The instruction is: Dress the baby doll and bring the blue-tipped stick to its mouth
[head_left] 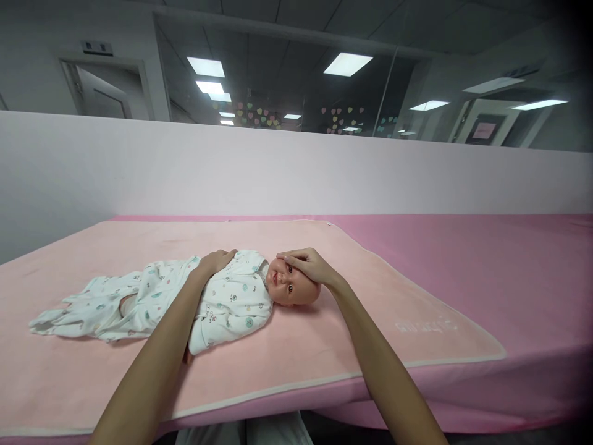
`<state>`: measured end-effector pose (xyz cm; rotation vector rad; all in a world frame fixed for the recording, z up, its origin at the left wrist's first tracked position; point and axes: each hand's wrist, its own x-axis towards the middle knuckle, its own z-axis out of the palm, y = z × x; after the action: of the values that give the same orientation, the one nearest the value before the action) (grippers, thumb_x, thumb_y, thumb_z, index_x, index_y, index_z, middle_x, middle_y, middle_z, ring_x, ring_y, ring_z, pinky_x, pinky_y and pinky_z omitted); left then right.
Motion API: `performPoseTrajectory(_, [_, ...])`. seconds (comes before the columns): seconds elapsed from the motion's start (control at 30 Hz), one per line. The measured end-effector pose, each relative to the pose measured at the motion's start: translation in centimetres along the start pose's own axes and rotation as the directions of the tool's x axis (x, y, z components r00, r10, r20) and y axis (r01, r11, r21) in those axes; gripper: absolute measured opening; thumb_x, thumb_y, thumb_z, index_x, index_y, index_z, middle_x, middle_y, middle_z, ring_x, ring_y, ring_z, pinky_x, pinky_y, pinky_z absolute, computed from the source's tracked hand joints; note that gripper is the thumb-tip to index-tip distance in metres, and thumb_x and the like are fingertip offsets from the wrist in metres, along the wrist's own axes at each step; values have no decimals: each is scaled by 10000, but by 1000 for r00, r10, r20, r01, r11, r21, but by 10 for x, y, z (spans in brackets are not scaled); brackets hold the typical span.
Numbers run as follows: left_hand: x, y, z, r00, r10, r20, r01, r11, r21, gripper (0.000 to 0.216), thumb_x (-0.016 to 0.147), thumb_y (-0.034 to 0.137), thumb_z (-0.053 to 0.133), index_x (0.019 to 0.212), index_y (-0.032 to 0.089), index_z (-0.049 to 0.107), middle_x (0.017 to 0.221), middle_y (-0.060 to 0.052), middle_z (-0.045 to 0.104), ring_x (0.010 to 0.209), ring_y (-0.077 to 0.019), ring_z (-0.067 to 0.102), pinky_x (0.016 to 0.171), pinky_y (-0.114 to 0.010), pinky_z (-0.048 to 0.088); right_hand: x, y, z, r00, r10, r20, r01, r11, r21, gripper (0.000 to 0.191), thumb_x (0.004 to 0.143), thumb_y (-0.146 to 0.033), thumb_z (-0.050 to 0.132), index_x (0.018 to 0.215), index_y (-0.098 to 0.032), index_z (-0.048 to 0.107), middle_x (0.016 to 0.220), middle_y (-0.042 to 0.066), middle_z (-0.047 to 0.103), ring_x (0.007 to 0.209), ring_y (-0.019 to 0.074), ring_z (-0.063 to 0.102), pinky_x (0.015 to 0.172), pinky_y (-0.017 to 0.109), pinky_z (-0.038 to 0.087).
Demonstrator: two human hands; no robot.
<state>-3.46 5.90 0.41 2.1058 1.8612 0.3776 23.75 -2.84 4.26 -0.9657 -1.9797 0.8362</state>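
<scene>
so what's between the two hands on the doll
In the head view, the doll's collar and chin lie between the left hand on its chest and the right hand on its head.

Setting: indoor training room of an office or institutional kind, laid out for infant-care practice. Evidence: suspended panel ceiling with recessed rectangular lights [347, 63]; glass partition [287, 93] stuck with small coloured heart shapes [250, 114]; plain grey-white doors [104, 93] with a sign plate above one; a low white dividing wall [296, 167] behind the work surface. Furnishing: long table in pink cover [509, 272], a paler pink mat [324, 346] spread on it, a baby doll [291, 284] in a printed sleepsuit lying on the mat.
</scene>
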Motion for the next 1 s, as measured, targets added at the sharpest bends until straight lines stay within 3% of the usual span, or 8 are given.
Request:
performPoseTrajectory(0.2, [0, -1, 1, 1000, -1, -2, 1, 1000, -8, 687, 746, 642, 162, 1036, 199, 599, 1161, -108, 580, 1033, -305, 537, 821, -375, 403, 0, 1, 0, 1000, -9, -7, 9, 1000, -23, 344, 764, -461, 522, 912, -194, 681, 1048, 39, 636, 1023, 227, 547, 892, 340, 423])
performPoseTrajectory(0.27, [0, -1, 1, 1000, -1, 0, 1, 1000, -7, 692, 744, 645, 158, 1027, 197, 604, 1166, -113, 575, 1034, -307, 535, 817, -376, 404, -1, 1, 0, 1000, -8, -23, 8, 1000, -23, 357, 774, -447, 520, 1011, -210, 642, 1074, 35, 623, 1034, 216, 539, 905, 340, 410])
performPoseTrajectory(0.37, [0, -1, 1, 1000, -3, 0, 3, 1000, -6, 701, 744, 645, 158, 1045, 189, 597, 1179, -123, 564, 1045, -311, 528, 818, -379, 401, -2, -1, 0, 998, 14, -63, -14, 1000, 1, 557, 777, -429, 533, 1287, -264, 384, 1026, 17, 642, 999, 192, 556, 913, 368, 399])
performPoseTrajectory(0.43, [0, -1, 1, 1000, -2, 0, 2, 1000, -6, 697, 746, 642, 158, 1058, 192, 590, 1184, -118, 562, 1048, -309, 528, 822, -378, 400, -3, -2, 0, 997, 26, -74, -25, 1000, 16, 671, 772, -431, 541, 1351, -273, 241, 976, 6, 658, 962, 186, 571, 908, 380, 400])
performPoseTrajectory(0.5, [0, -1, 1, 1000, 0, 0, 0, 1000, -5, 694, 747, 640, 160, 1059, 194, 589, 1182, -112, 564, 1049, -308, 528, 825, -377, 399, -2, -1, 0, 997, 32, -64, -32, 999, 13, 609, 766, -453, 535, 1311, -258, 346, 974, 8, 658, 958, 199, 573, 897, 371, 411])
performPoseTrajectory(0.63, [0, -1, 1, 1000, -1, -6, 1, 1000, 0, 696, 745, 640, 163, 1053, 190, 597, 1161, -112, 580, 1044, -304, 534, 819, -367, 404, 0, 3, 0, 999, 32, -35, -32, 999, -9, 413, 763, -502, 502, 1007, -201, 644, 1037, 26, 638, 1016, 239, 546, 887, 354, 423])
performPoseTrajectory(0.87, [0, 0, 0, 1000, 2, -14, -2, 1000, 4, 698, 741, 641, 166, 1050, 192, 602, 1148, -108, 590, 1029, -296, 547, 813, -356, 409, 1, 5, -1, 1000, 17, -19, -17, 1000, 5, 395, 774, -502, 490, 922, -186, 675, 1037, 50, 639, 1014, 221, 551, 896, 344, 413])
performPoseTrajectory(1.0, [0, -1, 0, 1000, -3, -15, 3, 1000, 1, 706, 740, 640, 164, 1067, 182, 589, 1167, -121, 574, 1042, -307, 536, 812, -365, 408, 1, 4, 0, 998, 14, -54, -14, 1000, 8, 408, 765, -495, 507, 1032, -210, 628, 1083, 40, 618, 1045, 220, 531, 905, 353, 407])
